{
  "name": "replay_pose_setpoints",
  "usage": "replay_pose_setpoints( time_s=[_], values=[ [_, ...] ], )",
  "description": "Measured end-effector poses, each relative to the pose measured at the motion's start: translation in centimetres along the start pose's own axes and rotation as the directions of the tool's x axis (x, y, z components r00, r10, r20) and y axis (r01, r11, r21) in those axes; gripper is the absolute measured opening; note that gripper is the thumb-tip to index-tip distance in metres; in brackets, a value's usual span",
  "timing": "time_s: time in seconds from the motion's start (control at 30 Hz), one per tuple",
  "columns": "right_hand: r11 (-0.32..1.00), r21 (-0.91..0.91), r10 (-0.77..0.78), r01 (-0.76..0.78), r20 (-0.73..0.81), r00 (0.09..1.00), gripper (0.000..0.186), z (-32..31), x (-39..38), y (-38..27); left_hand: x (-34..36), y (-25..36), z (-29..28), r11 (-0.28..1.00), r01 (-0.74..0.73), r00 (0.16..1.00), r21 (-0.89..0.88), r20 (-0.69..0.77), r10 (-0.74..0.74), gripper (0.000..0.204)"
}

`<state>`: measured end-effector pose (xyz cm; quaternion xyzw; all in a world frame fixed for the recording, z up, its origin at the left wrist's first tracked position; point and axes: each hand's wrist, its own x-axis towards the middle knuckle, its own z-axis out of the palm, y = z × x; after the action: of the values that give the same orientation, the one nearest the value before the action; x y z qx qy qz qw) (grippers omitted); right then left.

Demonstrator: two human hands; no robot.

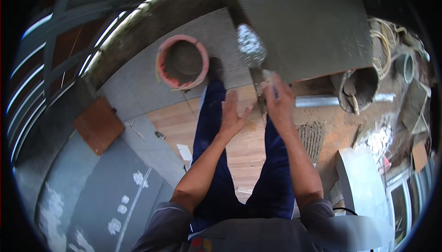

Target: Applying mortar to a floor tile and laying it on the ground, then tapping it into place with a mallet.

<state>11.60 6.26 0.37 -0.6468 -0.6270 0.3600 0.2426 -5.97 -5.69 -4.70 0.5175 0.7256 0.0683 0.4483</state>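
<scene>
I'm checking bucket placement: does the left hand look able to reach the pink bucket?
Probably yes, perhaps with a lean: the left hand looks empty, and the pink bucket stands uncovered, with a shoe beside it.

I have the left hand just above the frame's middle, its back toward me, fingers loosely spread toward the top and thumb angled out to the right. The right hand sits a little higher and to the right, its fingers curled into a grip. I see both bare forearms, the left one slanting up from lower left, the right one from lower right. Below them, my two legs stand apart.
</scene>
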Motion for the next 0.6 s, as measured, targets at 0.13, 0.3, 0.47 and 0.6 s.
replay_pose_setpoints(
  time_s=[0.13,0.3,0.47,0.6],
  values=[
    [0.997,-0.047,0.068,-0.062,0.165,0.984,0.047,2.0,2.6,-7.7,-1.6,-3.1,-5.1,0.991,0.074,0.994,-0.114,-0.07,-0.082,0.081],
    [0.997,-0.081,0.025,0.015,0.477,0.879,0.037,10.9,3.4,-10.8,0.0,-7.5,-12.2,0.898,0.095,0.905,-0.429,-0.339,-0.258,0.07],
    [0.973,-0.009,0.181,-0.232,0.656,0.733,0.031,28.3,3.6,-15.5,3.2,-24.2,-20.7,0.875,0.285,0.628,-0.392,-0.613,-0.479,0.079],
    [0.897,-0.203,0.407,-0.392,0.725,0.555,0.029,36.8,3.5,-16.9,6.0,-33.7,-23.0,0.491,0.418,0.446,-0.764,-0.299,-0.844,0.088]
  ],
)
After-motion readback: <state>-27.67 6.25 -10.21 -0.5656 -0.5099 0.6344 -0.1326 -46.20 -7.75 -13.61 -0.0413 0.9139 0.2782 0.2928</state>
